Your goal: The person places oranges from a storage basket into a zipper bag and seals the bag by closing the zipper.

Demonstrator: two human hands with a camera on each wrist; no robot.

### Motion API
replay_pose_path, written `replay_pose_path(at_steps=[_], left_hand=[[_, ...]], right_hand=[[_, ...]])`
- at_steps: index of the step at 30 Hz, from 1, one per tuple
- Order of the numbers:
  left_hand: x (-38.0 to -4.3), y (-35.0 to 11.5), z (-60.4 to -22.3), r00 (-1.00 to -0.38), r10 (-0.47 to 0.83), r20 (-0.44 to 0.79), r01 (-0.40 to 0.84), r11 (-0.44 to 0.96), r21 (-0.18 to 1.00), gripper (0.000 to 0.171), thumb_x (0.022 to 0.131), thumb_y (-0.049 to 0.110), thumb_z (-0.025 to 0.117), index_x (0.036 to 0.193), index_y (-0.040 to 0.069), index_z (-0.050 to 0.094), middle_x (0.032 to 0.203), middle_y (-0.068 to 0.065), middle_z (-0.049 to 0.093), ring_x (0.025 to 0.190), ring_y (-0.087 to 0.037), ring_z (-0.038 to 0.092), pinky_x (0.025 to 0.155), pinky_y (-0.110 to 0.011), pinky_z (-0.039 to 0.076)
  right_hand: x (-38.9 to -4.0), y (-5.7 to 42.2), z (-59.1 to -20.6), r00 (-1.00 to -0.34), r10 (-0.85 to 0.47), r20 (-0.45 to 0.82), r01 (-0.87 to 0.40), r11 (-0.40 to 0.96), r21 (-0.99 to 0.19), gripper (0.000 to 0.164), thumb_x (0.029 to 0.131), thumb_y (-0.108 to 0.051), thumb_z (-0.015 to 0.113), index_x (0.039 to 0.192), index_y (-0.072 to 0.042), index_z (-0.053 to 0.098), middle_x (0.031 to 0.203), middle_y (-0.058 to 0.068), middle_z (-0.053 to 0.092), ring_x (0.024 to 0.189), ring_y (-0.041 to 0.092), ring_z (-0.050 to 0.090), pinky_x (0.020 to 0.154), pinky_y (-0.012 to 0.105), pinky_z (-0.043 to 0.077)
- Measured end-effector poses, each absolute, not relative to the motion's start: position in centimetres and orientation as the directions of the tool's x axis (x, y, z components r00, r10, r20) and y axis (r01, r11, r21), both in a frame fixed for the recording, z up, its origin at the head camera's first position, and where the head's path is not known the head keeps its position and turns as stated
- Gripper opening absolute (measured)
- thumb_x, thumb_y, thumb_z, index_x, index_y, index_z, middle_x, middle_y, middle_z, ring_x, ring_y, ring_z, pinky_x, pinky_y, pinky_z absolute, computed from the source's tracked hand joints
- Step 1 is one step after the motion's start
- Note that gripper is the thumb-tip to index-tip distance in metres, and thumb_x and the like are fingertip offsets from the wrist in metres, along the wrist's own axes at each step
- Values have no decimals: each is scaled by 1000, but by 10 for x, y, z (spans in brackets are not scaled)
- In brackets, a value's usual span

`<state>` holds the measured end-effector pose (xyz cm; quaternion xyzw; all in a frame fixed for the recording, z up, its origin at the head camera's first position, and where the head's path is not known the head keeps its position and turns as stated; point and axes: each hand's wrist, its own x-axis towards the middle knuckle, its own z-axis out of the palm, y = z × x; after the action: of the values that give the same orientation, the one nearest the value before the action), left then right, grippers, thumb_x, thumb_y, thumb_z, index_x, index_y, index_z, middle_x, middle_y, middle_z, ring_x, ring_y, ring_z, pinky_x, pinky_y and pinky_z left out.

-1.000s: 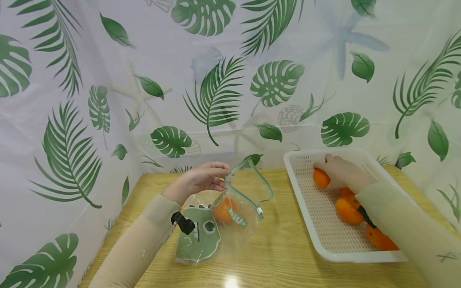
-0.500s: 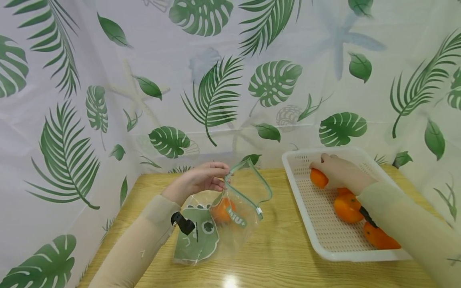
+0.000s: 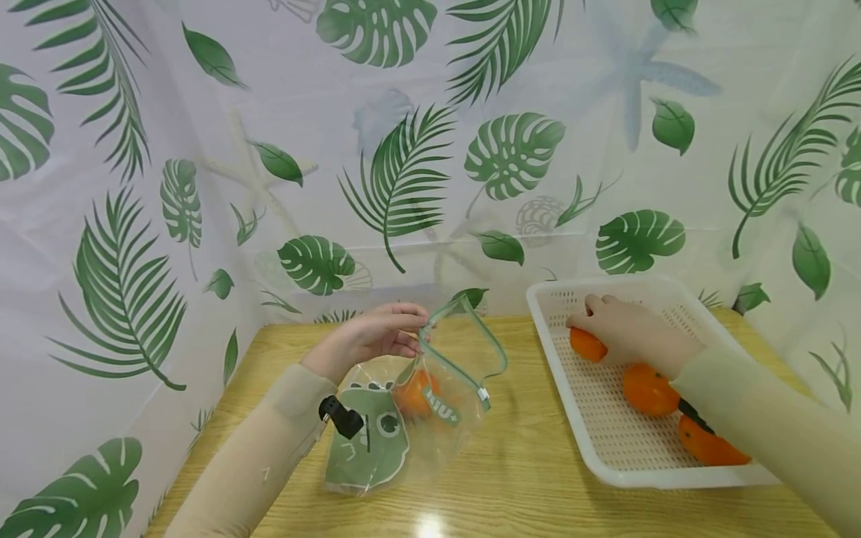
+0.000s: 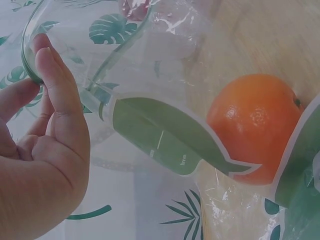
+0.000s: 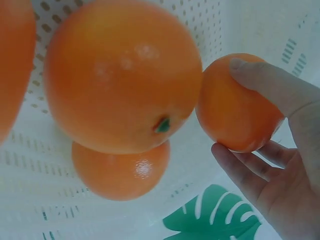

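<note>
In the head view, my left hand (image 3: 383,332) pinches the green-edged rim of a clear zip bag (image 3: 366,441) between thumb and finger. The bag's mouth gapes, with a white slider on its edge. Inside lies one orange (image 3: 413,392), seen through the film in the left wrist view, beside green printed shapes. Over at the right, my right hand (image 3: 625,329) grips another orange (image 3: 587,344) within a white plastic basket (image 3: 578,426). The right wrist view has the thumb on top of this orange (image 5: 240,105) and fingers beneath it.
More oranges sit in the basket: a large one (image 3: 649,388) near the right wrist, and one (image 3: 709,441) partly under the forearm. A smaller orange (image 5: 122,172) shows behind the large one. Leaf-printed cloth (image 3: 430,179) rises behind the wooden table (image 3: 511,486).
My right hand has shifted slightly left and toward me inside the basket, with the orange in its grip. The left hand and the bag have stayed in place.
</note>
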<state>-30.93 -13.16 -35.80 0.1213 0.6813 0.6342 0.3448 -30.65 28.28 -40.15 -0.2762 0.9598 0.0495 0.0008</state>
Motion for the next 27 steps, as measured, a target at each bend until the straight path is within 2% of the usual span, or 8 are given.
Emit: replay_pose_path(at_steps=[5, 11, 20, 27], left_hand=[[-308, -131, -359, -737, 599, -314, -267, 168, 949, 26, 113, 10, 48, 96, 19, 65, 79, 4, 70, 65, -8, 70, 65, -21, 61], [-308, -130, -361, -727, 615, -306, -261, 164, 951, 28, 114, 10, 46, 95, 20, 65, 79, 5, 69, 66, -8, 70, 65, -20, 61], [-309, -129, -362, -726, 614, -310, -272, 159, 949, 29, 114, 10, 46, 95, 20, 65, 80, 4, 69, 66, -8, 70, 66, -21, 61], [-306, -128, -361, -730, 606, -315, -271, 166, 948, 27, 114, 10, 47, 95, 20, 65, 80, 4, 69, 65, -9, 70, 65, -21, 61]], right_hand=[[-298, 277, -399, -824, -565, -30, -564, 815, 135, 66, 74, -17, 98, 131, -19, 66, 114, 15, 56, 94, 31, 56, 71, 47, 59], [-289, 272, -395, -811, -585, -21, -582, 802, 136, 61, 74, -13, 98, 125, -21, 64, 112, 14, 55, 92, 30, 55, 68, 42, 58], [-281, 270, -389, -817, -574, -57, -575, 802, 159, 71, 73, -12, 99, 136, -20, 66, 122, 19, 55, 99, 32, 57, 66, 43, 60], [-273, 271, -383, -805, -591, -52, -591, 790, 165, 74, 68, -13, 101, 133, -21, 65, 117, 17, 55, 95, 31, 57, 63, 41, 60]])
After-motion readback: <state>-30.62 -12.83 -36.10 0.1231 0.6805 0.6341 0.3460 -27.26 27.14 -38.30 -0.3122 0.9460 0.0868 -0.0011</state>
